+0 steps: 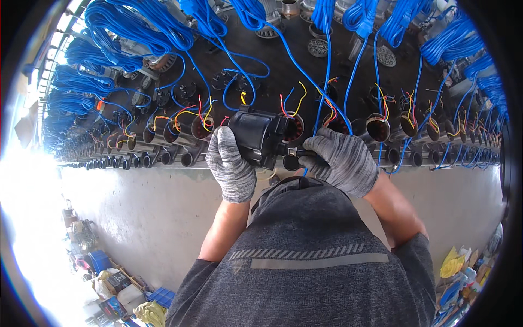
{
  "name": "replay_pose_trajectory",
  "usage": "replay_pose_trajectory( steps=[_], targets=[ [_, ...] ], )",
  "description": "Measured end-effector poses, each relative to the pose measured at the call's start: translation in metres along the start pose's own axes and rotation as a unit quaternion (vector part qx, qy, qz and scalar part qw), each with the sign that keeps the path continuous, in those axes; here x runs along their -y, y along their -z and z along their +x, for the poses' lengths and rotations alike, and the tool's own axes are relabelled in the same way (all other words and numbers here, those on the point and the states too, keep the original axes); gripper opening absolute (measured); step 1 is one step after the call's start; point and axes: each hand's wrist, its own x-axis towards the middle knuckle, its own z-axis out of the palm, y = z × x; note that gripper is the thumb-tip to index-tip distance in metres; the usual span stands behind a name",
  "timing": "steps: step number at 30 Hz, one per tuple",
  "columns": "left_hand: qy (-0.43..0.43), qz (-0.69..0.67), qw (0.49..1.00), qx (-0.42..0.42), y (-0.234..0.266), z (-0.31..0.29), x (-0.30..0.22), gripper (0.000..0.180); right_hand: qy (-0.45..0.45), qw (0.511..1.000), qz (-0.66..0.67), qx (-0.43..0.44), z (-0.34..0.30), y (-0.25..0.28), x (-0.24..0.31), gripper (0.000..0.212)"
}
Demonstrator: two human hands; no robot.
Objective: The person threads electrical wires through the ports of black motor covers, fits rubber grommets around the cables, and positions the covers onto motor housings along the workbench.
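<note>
In my left hand [229, 165], in a grey knit glove, is a black plastic box-shaped housing [255, 133], held by its left side above the bench edge. My right hand [342, 159], gloved alike, is closed at the housing's right side. Its fingers pinch a short dark piece with a shiny metal part [292, 152] that meets the housing; whether it is a tool or a fitting I cannot tell. Just behind the housing, a metal tube [295, 127] opens upward with red, blue and yellow wires coming out. Another wired tube [378, 127] stands right of my right hand.
Long rows of metal tubes with coloured wires line the dark bench [245, 60]. Coiled blue cables [139, 27] hang along the far side, some strands running down between the tubes. A small dish of screws [317, 48] sits at the back. Boxes and bags [117, 289] lie on the floor.
</note>
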Motion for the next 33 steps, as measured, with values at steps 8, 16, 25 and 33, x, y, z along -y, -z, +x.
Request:
replay_pose_trajectory(
  steps=[8, 16, 25, 33],
  targets=[
    [0.021, -0.002, 1.000, -0.003, -0.006, -0.003, -0.004, 0.035, 0.009, 0.999, -0.032, -0.039, 0.005, -0.009, 0.010, 0.034],
    [-0.099, 0.114, 0.988, 0.013, -0.011, -0.008, -0.011, 0.036, -0.086, 0.993, 0.063, -0.050, 0.003, -0.015, 0.009, 0.028],
    [-0.155, 0.130, 0.979, 0.017, 0.013, -0.018, 0.019, 0.026, -0.071, 0.995, 0.048, -0.057, 0.002, -0.017, 0.016, 0.026],
    [-0.135, 0.081, 0.987, 0.017, -0.003, -0.031, -0.015, 0.027, -0.084, 0.992, 0.090, -0.016, 0.000, -0.015, 0.013, 0.023]
  ],
)
